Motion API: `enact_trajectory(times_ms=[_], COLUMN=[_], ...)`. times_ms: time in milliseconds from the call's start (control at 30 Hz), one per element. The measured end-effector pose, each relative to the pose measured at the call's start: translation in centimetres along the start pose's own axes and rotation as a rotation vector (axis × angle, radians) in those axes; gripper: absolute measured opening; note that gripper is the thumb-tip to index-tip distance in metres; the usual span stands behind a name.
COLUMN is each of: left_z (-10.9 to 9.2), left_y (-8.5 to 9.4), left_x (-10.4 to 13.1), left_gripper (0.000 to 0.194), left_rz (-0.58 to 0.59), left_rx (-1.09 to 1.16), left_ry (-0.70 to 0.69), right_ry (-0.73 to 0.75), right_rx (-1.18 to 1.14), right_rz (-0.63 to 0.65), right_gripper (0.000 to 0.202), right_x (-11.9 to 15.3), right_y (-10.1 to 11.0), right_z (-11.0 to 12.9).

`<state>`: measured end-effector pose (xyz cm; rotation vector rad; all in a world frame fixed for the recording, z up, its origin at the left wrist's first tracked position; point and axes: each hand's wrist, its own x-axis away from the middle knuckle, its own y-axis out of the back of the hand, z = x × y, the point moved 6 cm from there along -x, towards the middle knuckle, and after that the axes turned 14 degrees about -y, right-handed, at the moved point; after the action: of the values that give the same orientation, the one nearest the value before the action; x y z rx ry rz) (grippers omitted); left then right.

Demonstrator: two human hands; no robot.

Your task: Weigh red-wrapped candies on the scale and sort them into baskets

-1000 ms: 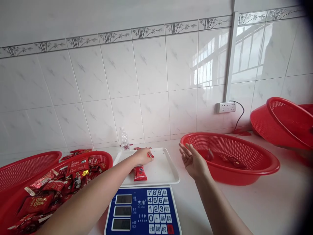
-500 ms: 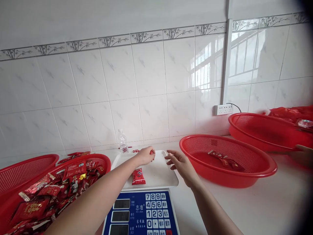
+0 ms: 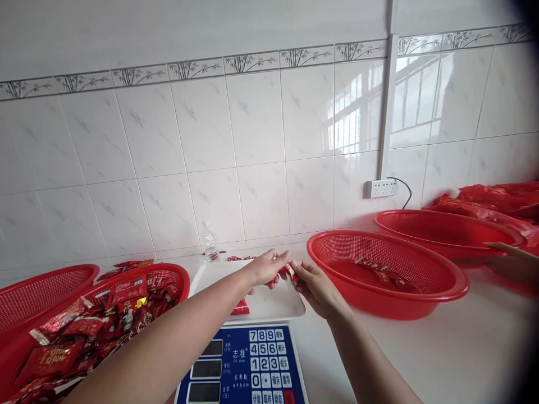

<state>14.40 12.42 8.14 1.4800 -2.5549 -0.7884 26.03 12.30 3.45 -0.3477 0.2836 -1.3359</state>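
Over the white tray (image 3: pixel 290 303) of a weighing scale (image 3: pixel 242 365), my two hands come together. My left hand (image 3: pixel 266 269) is closed around small red wrapped packets, mostly hidden by its fingers. The fingertips of my right hand (image 3: pixel 314 285) pinch a small red packet (image 3: pixel 290 271) with white marks, right at the left fingers. Whether both hands grip the same packet I cannot tell. Another red packet (image 3: pixel 241 307) lies on the tray below my left wrist, partly covered by it.
Red baskets stand at left, one heaped with red packets (image 3: pixel 54 356). To the right, a red basket (image 3: pixel 391 308) holds a few packets. Behind it, another person's hand (image 3: pixel 503 261) touches a second basket (image 3: pixel 442 224). A clear bottle (image 3: pixel 211 244) stands by the wall.
My hands have closed the gap between them. My right hand, open before, now pinches a red packet. At far right, the other person's basket has shifted left.
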Motion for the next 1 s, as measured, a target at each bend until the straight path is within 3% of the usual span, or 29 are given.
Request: enact_trajectory(times_ms=[100, 200, 300, 367, 467, 700, 867, 1000], left_z=[0.3, 0.7, 1.0, 0.8, 0.2, -0.3, -0.8, -0.8], left_y=[0.7, 1.1, 0.8, 0.5, -0.1, -1.1, -0.4, 2.2], left_x=[0.0, 0.2, 0.5, 0.6, 0.8, 1.1, 1.1, 1.3], left_gripper=[0.046, 0.032, 0.043, 0.052, 0.064, 0.098, 0.089, 0.07], left_rz=[-0.099, -0.123, -0.104, -0.086, -0.043, 0.084, 0.053, 0.045], left_rx=[0.003, 0.031, 0.084, 0.127, 0.172, 0.153, -0.121, -0.388], left_ry=[0.05, 0.1, 0.121, 0.109, 0.074, 0.007, -0.035, -0.025], right_ry=[0.095, 0.208, 0.264, 0.251, 0.175, 0.011, 0.01, 0.087], right_rx=[-0.158, -0.279, -0.307, -0.268, -0.13, 0.266, 0.204, -0.089], right_rz=[-0.157, -0.307, -0.371, -0.368, -0.307, 0.003, 0.009, -0.165], right_gripper=[0.028, 0.025, 0.03, 0.032, 0.032, 0.029, 0.033, 0.031], right_x=[-0.5, -0.4, 0.2, 0.4, 0.4, 1.0, 1.2, 0.4], right_y=[2.7, 5.7, 7.2, 6.8, 4.5, -0.7, -0.6, 2.2], right_z=[0.8, 1.9, 2.6, 2.7, 2.2, 0.6, 0.8, 1.4])
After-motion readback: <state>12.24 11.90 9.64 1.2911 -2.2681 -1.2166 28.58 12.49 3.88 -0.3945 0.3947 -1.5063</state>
